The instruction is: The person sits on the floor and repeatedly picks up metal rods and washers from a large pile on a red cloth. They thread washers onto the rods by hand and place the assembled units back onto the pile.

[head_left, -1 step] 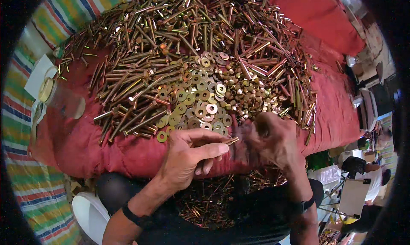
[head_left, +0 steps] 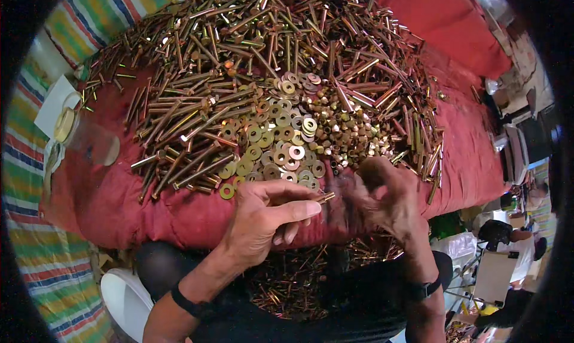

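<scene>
Pinched between the thumb and fingers of my left hand [head_left: 263, 220] is a brass-coloured bolt [head_left: 327, 197]. Its threaded tip points right; the rest is hidden in my fingers. My right hand [head_left: 385, 193] hovers just right of that tip, beside the near edge of the nut pile. Motion smears its fingers, so I cannot make out whether they hold anything. Beyond my hands lie loose flat washers [head_left: 281, 156] and a heap of small hex nuts [head_left: 347, 128]. Long hex bolts [head_left: 191, 113] are stacked to the left of the washers.
A red padded cloth [head_left: 185, 220] carries the large heap of bolts [head_left: 287, 38]. At the left edge a clear jar [head_left: 89, 140] lies on its side. More bolts [head_left: 293, 289] lie below, between my legs. Another person [head_left: 520, 253] is at the far right.
My right hand has turned slightly, with its blurred fingers shifted. My left hand and the bolt look almost still.
</scene>
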Action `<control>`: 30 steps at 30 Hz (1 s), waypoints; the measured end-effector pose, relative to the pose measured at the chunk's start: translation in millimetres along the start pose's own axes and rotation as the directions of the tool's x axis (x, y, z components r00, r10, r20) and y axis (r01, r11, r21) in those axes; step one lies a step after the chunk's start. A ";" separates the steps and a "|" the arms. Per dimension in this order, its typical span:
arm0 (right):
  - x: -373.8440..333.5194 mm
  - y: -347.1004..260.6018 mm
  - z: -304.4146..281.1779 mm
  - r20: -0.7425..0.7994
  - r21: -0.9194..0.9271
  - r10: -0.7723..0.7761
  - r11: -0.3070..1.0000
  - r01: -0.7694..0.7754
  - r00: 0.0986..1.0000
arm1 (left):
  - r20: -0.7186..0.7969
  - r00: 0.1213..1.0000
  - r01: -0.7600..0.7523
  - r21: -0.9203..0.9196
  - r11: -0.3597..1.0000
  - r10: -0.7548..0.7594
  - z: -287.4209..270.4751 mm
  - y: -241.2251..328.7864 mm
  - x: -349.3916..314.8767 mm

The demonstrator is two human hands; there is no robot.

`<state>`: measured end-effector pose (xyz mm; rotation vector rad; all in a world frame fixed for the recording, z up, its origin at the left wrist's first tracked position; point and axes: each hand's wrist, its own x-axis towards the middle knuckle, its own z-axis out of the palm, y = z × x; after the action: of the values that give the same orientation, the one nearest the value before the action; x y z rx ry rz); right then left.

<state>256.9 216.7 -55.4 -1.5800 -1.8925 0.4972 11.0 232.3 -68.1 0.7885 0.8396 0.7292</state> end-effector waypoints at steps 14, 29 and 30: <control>-29.7 -20.7 -17.4 0.135 0.261 -0.201 0.952 0.161 0.970 | 0.179 0.964 0.209 -0.052 0.977 -0.196 -6.2 -2.7 0.2; -35.7 -22.3 -22.6 0.158 0.296 -0.175 0.947 0.122 0.972 | 0.167 0.970 0.171 0.052 0.984 -0.178 -1.2 -3.5 -4.6; -35.5 -24.0 -23.1 0.178 0.357 -0.124 0.932 0.053 0.976 | 0.160 0.987 -0.015 0.166 0.986 -0.012 0.8 -4.1 -5.5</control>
<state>258.0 174.8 -30.7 -1.2419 -1.8804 0.9266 10.0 225.5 -69.2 0.9847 0.7603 0.5931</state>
